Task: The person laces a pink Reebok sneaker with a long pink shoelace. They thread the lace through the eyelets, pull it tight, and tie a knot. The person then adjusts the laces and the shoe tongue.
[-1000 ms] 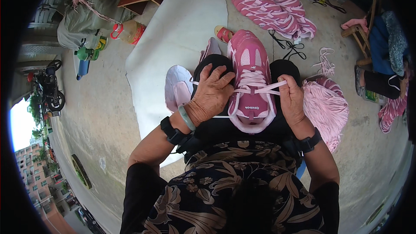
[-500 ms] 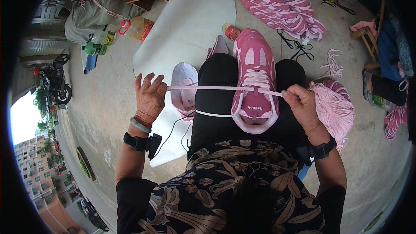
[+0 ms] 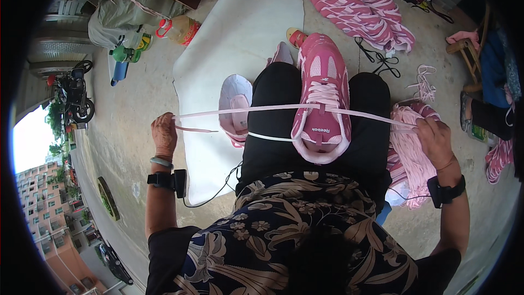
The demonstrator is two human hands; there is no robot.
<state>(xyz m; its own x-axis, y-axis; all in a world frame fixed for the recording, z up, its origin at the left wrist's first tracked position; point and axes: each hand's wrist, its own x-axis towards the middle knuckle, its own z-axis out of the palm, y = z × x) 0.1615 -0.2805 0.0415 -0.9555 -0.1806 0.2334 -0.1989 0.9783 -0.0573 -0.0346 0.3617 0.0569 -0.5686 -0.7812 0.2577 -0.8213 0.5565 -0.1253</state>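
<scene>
A pink sneaker (image 3: 323, 71) rests between my knees, toe pointing away and its opening toward me. Its pale pink shoelace (image 3: 267, 108) is threaded through the lower eyelets and a loop on the tongue, with both ends stretched out sideways. My left hand (image 3: 164, 134) is closed on one end, far out to the left, and a short tail sticks out from the fingers. My right hand (image 3: 435, 139) pinches the other end, out to the right over the pile of laces. A white band (image 3: 271, 137) crosses my left thigh to the shoe.
Another pink shoe (image 3: 236, 106) lies on a white sheet (image 3: 240, 22) left of my knees. Bundled pink shoe pieces (image 3: 360, 8) lie at the far right, and a heap of pink laces (image 3: 410, 142) beside my right knee. A wooden stool (image 3: 474, 49) stands beyond, near another person's leg.
Both hands have moved apart, the left further left and slightly nearer me, the right further right. More lace now spans between them, and a tail shows at the left hand.
</scene>
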